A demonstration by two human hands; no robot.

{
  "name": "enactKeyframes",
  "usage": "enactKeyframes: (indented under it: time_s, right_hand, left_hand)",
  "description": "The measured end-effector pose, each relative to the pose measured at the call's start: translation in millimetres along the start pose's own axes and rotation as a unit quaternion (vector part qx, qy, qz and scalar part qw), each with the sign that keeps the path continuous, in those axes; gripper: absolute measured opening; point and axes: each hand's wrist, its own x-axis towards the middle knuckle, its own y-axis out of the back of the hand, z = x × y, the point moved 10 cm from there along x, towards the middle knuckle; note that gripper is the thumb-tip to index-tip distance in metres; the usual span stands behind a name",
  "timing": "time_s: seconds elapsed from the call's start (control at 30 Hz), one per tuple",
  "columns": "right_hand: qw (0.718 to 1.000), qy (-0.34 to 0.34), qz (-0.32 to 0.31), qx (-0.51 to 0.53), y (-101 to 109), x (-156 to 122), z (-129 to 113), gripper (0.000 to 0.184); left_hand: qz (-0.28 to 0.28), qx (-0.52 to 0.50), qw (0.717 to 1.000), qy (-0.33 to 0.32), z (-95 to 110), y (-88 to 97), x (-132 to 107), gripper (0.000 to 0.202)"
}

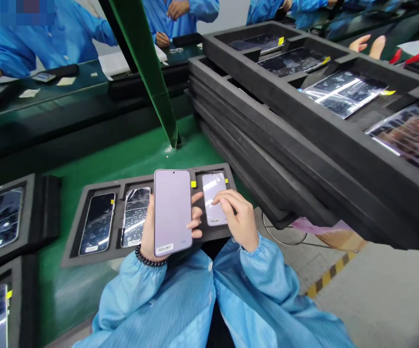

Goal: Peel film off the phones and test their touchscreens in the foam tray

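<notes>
A smartphone (173, 212) with a pale lilac lit screen stands nearly upright in my left hand (148, 232); its fingers wrap round the phone's right edge. A small white label sits at the bottom of its screen. My right hand (239, 215) is over a second pale-screened phone (211, 186), which lies in the right-hand pocket of a dark foam tray (75, 237). Those fingers are bent but apart, with nothing in them; whether a fingertip touches the screen I cannot tell. Two phones with dark screens, a black phone (98, 222) and a film-covered phone (136, 217), occupy the tray's left pockets.
Stacked foam trays (253, 130) rise on the right, the top one holding several film-covered phones (343, 92). More trays (31, 208) lie at left on the green bench (75, 169). A green post (147, 67) slants ahead. Co-workers in blue sleeves (60, 34) sit opposite.
</notes>
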Motion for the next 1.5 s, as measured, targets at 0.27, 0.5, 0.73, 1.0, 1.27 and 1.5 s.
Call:
enactKeyframes:
  time_s: [0.27,0.5,0.73,1.0,1.27,1.5]
  right_hand:
    - [0.986,0.082,-0.031,-0.144,-4.0,15.8,-35.0,0.032]
    - [0.909,0.251,0.058,-0.328,4.0,2.5,-83.6,0.040]
    - [0.919,0.362,-0.018,-0.154,13.9,-23.7,-127.8,0.039]
    - [0.923,0.372,-0.039,-0.086,17.2,-36.9,-137.9,0.048]
    - [0.924,0.376,0.005,-0.068,25.2,-39.2,-141.5,0.047]
    - [0.920,0.388,0.012,-0.062,25.4,-40.5,-136.7,0.048]
  left_hand:
    - [-0.032,0.003,0.999,0.042,-32.0,-22.2,-17.2,0.073]
    - [-0.025,0.041,0.999,0.010,-34.3,-17.4,-25.0,0.081]
    - [0.006,-0.009,1.000,0.009,-44.5,-18.1,-35.3,0.062]
    - [0.038,-0.039,0.998,0.040,-63.5,-7.7,-47.0,0.071]
    - [0.061,-0.055,0.996,0.034,-56.1,-28.5,-53.8,0.071]
    - [0.029,-0.059,0.996,0.055,-60.5,-28.0,-49.7,0.076]
